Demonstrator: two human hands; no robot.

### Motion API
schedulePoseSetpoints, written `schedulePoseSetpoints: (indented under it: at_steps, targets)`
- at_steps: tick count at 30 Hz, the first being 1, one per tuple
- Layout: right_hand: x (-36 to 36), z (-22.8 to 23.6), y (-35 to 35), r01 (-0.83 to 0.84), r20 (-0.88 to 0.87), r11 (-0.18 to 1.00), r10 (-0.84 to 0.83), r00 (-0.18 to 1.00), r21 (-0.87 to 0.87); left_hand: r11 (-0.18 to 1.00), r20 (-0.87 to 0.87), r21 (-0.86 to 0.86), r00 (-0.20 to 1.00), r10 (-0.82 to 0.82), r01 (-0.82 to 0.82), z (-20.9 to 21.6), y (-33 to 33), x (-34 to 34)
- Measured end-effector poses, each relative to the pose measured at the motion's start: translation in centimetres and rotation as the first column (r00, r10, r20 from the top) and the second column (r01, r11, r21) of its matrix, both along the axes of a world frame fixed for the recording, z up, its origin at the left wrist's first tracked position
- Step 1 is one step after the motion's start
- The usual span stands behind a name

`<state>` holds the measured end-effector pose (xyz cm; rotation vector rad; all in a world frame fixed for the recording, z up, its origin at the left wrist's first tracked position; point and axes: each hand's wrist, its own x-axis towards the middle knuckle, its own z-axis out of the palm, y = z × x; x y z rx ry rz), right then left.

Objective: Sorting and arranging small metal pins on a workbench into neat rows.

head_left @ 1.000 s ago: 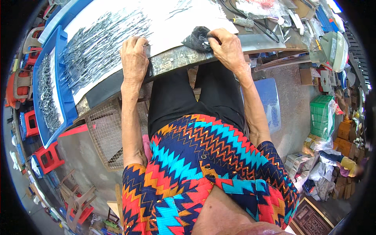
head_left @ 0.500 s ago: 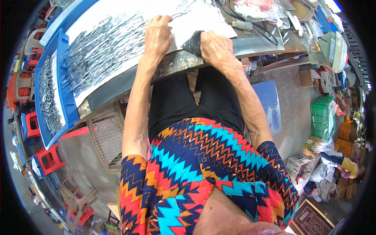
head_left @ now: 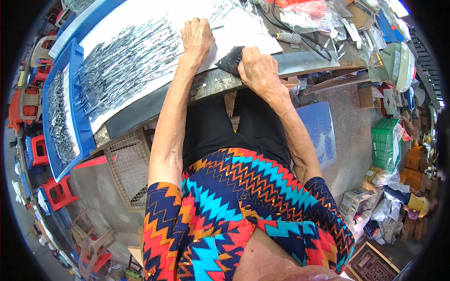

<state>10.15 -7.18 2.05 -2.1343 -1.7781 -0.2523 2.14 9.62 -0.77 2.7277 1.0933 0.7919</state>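
Note:
My left hand [head_left: 197,38] lies flat, fingers apart, on a white sheet [head_left: 243,35] that covers the workbench, next to a wide spread of small grey metal pieces [head_left: 124,63]. My right hand [head_left: 258,70] sits at the bench's near edge, closed on a dark crumpled cloth [head_left: 231,61]. Whether anything is under the left palm is hidden.
A blue tray [head_left: 70,117] with more metal pieces stands at the left end of the bench. Black cables [head_left: 300,35], plastic bags and tools lie at the right end. Red stools [head_left: 58,192], a wire crate [head_left: 126,168], a green crate [head_left: 385,143] and boxes crowd the floor.
My left hand has moved from the bench's near edge forward and rightward onto the white sheet. My right hand has stayed on the dark cloth.

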Motion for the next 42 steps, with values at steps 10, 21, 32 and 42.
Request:
schedulePoseSetpoints:
  at_steps: [10,21,32,42]
  targets:
    - [0.0,0.2,-0.8,0.034,-0.420,0.985,0.041,0.907,0.170,0.991,-0.218,0.092,0.973,-0.073,0.095,1.0,-1.5,-0.5]
    - [1.3,-0.4,-0.7,0.073,-0.751,0.995,0.001,0.660,0.066,0.723,0.443,-0.605,0.895,-0.042,0.333,2.7,-2.2,-3.7]
    - [1.2,0.5,-1.0,0.084,-0.902,0.993,0.034,0.431,0.078,-0.033,0.808,-0.475,0.450,0.381,0.880,2.5,-7.1,-7.1]
    - [0.9,1.3,-1.5,0.113,-0.954,0.948,0.293,0.064,0.299,-0.077,0.753,-0.564,0.550,0.362,0.822,2.9,-11.4,-6.9]
